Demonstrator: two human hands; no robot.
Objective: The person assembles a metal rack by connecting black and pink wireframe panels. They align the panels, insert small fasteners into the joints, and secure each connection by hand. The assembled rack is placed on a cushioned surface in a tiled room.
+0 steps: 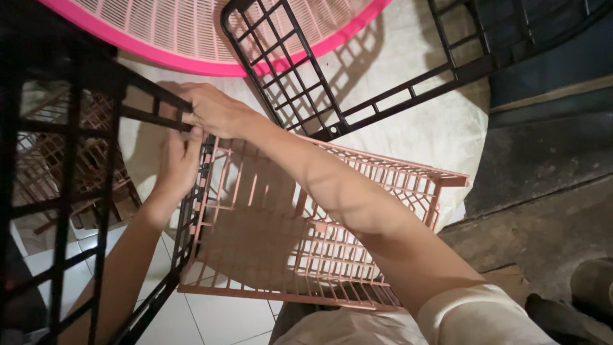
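Observation:
My right hand [214, 108] reaches across a pale pink plastic lattice basket [357, 252] and pinches a bar of a black plastic grid panel [83, 121] at the upper left. My left hand [179, 160] comes up from below and grips the spot where the black panel meets the pink basket's left edge. Both hands sit close together at that joint. The basket lies tilted over my lap, its open side facing up.
A second black grid panel [306, 83] lies on a white sheet [440, 121] beyond the basket. A bright pink round slatted lid [211, 32] is at the top. More pink lattice pieces [89, 166] show behind the left black panel. Dark concrete floor [549, 198] lies to the right.

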